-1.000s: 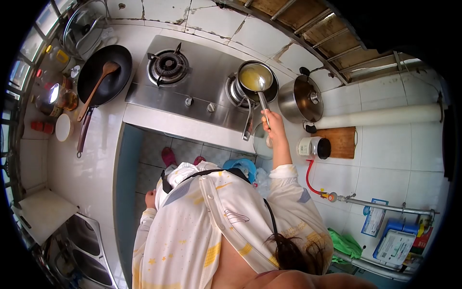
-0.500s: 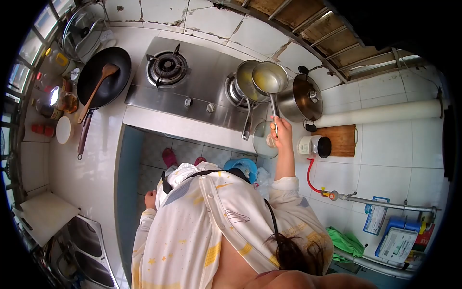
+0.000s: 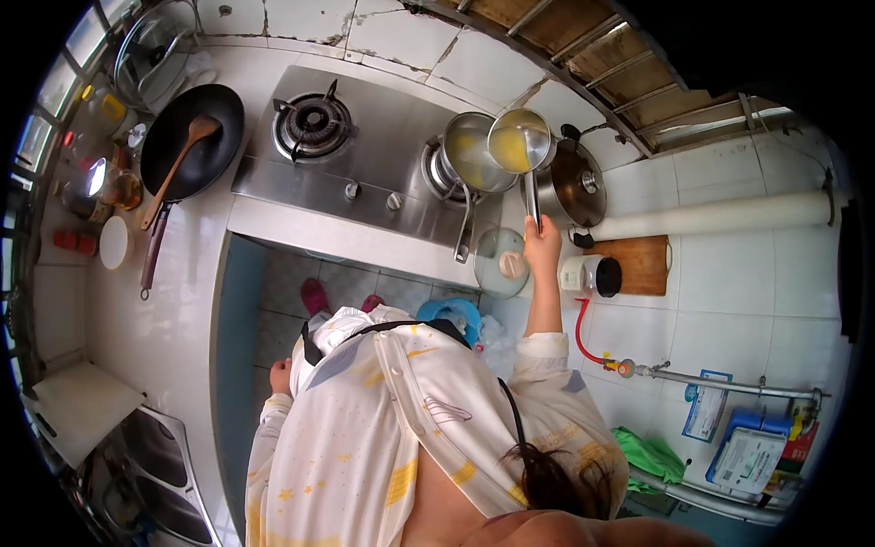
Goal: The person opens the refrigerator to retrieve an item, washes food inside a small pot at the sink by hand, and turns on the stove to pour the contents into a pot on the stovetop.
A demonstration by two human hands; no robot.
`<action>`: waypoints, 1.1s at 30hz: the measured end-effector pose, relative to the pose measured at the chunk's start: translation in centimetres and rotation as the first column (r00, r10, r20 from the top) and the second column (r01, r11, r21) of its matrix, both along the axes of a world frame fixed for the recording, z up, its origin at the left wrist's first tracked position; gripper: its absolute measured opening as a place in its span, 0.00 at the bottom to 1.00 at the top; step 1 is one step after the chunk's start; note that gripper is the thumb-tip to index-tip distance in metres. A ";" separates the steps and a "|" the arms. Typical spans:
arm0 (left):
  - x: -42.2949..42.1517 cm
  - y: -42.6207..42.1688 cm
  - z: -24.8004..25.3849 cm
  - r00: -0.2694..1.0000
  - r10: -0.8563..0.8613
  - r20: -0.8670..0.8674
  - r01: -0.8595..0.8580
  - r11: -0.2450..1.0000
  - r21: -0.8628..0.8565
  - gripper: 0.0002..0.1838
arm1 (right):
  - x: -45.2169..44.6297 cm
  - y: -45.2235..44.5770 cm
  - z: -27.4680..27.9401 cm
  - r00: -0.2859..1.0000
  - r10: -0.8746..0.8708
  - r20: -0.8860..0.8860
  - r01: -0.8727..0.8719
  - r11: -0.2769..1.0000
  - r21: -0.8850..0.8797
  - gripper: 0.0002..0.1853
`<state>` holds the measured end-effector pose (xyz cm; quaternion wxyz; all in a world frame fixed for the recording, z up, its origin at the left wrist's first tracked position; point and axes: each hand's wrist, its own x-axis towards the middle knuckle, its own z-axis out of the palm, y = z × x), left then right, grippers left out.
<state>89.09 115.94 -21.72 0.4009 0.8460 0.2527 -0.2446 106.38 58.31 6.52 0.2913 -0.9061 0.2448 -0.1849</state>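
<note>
My right hand (image 3: pixel 542 242) is closed around the handle of a small steel pan (image 3: pixel 540 137). Yellow liquid (image 3: pixel 512 150) lies along the pan's left side, and the pan is tilted. Its left edge overlaps a steel saucepan (image 3: pixel 474 128) on the right burner, which also has yellow in it. Whether liquid is running between the two cannot be made out. Beneath my right wrist lies a glass lid (image 3: pixel 499 264) with a pale knob. My left hand (image 3: pixel 281 376) hangs low beside my shirt, fingers curled and partly hidden, with nothing visible in it.
A lidded pot (image 3: pixel 579 182) stands right of the stove (image 3: pixel 365 173). A black wok (image 3: pixel 196 146) with a wooden spatula (image 3: pixel 193 146) lies left. By the wall are a jar (image 3: pixel 592 276), a cutting board (image 3: pixel 638 264) and a red hose (image 3: pixel 583 333). A sink (image 3: pixel 159 447) is lower left.
My right hand has shifted slightly right and tilted the small pan. The yellow liquid has gathered on its left side. More of the glass lid shows. My left hand stays low.
</note>
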 end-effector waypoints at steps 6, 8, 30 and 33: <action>0.1 0.1 -0.7 1.000 0.012 0.008 -0.012 1.000 -0.023 0.19 | 0.2 2.9 4.0 0.997 -0.075 0.015 0.074 0.997 0.024 0.14; -0.1 0.1 -1.2 1.000 -0.004 0.017 0.004 1.000 -0.031 0.19 | -0.2 1.6 2.8 0.999 -0.035 -0.027 0.033 0.996 -0.081 0.13; 0.3 -0.5 0.9 1.000 0.018 0.022 -0.018 1.000 -0.002 0.20 | 0.7 2.3 2.5 0.999 -0.018 -0.035 0.010 0.975 -0.221 0.13; 0.1 -0.5 1.0 1.000 0.020 0.007 -0.020 1.000 0.011 0.20 | 0.6 2.9 2.2 0.996 -0.059 -0.069 0.047 0.985 -0.165 0.13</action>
